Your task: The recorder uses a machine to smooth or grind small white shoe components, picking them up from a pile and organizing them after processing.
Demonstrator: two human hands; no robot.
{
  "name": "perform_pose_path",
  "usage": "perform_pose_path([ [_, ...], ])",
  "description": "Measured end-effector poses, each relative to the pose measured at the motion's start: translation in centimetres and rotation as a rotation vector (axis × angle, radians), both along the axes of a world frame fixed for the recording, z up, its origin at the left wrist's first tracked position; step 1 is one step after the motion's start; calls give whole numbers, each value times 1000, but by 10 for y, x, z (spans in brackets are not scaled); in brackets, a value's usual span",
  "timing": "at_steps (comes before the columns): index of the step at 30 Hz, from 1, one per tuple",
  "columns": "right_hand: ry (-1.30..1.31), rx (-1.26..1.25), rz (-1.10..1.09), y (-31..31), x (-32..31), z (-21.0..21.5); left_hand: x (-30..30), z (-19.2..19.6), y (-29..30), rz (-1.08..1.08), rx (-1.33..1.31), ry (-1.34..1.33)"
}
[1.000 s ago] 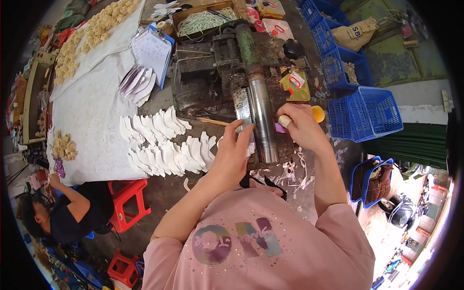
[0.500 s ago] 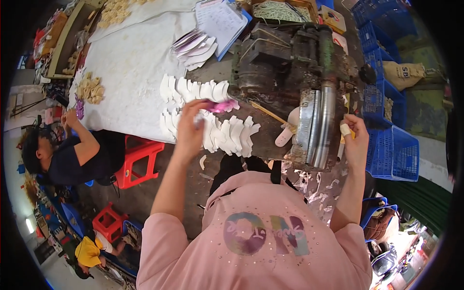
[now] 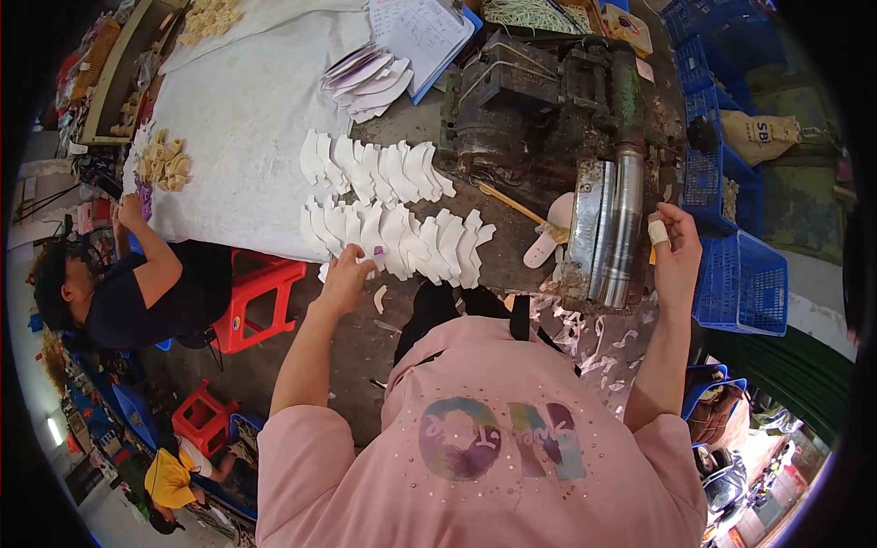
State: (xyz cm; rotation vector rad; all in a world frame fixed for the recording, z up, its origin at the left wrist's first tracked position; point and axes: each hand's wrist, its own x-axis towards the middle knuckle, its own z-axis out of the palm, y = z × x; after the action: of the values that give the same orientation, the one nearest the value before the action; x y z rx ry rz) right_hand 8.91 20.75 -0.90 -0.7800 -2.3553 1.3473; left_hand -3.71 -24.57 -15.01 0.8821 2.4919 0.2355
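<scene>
My left hand is at the near edge of the table, against the lower row of white curved cut pieces. Its fingers are bent and apart, and I see nothing gripped between them. A small purple patch shows among the pieces beside the fingertips. Above it lies a second row of the same overlapping white pieces. My right hand is beside the right side of a machine with shiny metal rollers. Its fingers are curled, with pale tape round one digit; what they hold, if anything, is hidden.
A pink insole-shaped piece and a wooden-handled tool lie left of the rollers. Behind the rows are stacked pieces and a clipboard. Blue crates stand at right. A co-worker sits at left near red stools.
My left hand has come down and toward me from between the two rows; the pink piece in it no longer shows there. My right hand stays beside the machine, slightly higher.
</scene>
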Motion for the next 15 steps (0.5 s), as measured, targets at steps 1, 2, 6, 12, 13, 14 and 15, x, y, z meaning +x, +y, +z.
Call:
perform_pose_path([
  [1, 17, -3, -5, -1, 0, 1, -5, 1, -1, 24, -24, -131],
  [2, 18, -3, -7, -2, 0, 2, -8, 3, -2, 47, -48, -261],
  [6, 72, -16, -34, -13, 2, 16, -18, 43, 19, 280, 315, -254],
  [12, 275, 166, 402, -83, -22, 38, -5, 123, 111, 490, 1129, -656],
  [13, 248, 191, 446, -97, -27, 41, -3, 127, 126, 335, 1233, -651],
  [14, 222, 212, 465, -110, -28, 35, 4, 133, 141, 323, 1266, -708],
  [15, 236, 255, 517, -116, -30, 30, 12, 140, 156, 311, 1298, -764],
])
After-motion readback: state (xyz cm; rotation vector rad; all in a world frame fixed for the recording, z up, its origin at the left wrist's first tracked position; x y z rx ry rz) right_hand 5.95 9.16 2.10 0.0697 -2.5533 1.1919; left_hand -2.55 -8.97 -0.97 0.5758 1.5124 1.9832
